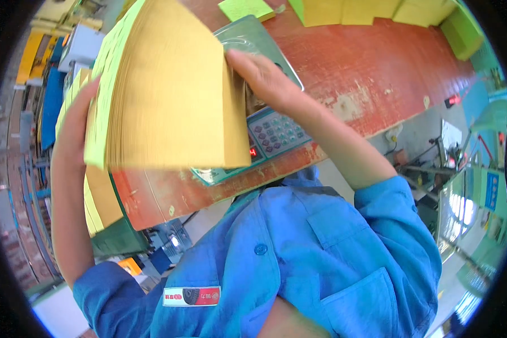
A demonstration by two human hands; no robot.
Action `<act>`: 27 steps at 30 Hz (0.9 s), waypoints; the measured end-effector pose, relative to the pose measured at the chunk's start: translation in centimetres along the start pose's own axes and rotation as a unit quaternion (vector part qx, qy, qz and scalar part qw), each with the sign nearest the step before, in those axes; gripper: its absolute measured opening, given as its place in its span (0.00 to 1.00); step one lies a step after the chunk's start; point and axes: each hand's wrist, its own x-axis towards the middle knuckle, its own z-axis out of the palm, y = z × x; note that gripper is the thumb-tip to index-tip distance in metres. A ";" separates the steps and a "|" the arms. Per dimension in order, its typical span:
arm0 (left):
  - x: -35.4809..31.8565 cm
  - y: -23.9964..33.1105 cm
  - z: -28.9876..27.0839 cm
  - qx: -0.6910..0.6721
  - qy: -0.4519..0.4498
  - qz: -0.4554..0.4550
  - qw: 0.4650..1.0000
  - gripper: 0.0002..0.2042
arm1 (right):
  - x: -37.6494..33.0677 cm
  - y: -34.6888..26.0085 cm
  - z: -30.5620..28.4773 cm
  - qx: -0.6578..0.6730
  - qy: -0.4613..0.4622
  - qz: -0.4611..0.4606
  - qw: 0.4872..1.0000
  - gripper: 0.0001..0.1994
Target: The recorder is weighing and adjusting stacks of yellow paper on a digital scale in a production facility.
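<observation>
A thick block of stacked yellow-brown paper sheets [169, 90] is held up between my two hands, with a pale green sheet face on its left side. My left hand [76, 127] grips that green face, its fingers partly hidden behind the block. On the opposite side my right hand [262, 79] presses against the stack, fingers extended and fingertips at its edge. Behind and below the block stands a digital weighing scale [279, 134] with a keypad, a red lit display and a metal pan [292, 70]. The stack covers part of the scale.
The scale rests on a worn red tabletop [388, 62]. Several yellow-green stacks [372, 12] line its far edge, and a small green pad [245, 8] lies beyond the scale. More stacked paper [102, 203] sits at the left. Equipment [448, 146] stands off the right side.
</observation>
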 end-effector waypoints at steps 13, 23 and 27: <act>1.0 -2.6 -0.5 -0.034 -0.018 0.037 0.999 0.24 | -12.4 6.0 5.3 0.376 0.032 0.230 0.897 0.19; -4.2 -6.8 11.3 -0.081 -0.047 0.109 0.990 0.26 | -16.9 -3.0 -7.6 0.269 0.040 0.195 0.942 0.28; -2.1 -6.0 21.9 -0.094 -0.197 0.122 0.968 0.29 | -18.2 -3.6 -19.2 0.109 0.062 0.236 0.964 0.31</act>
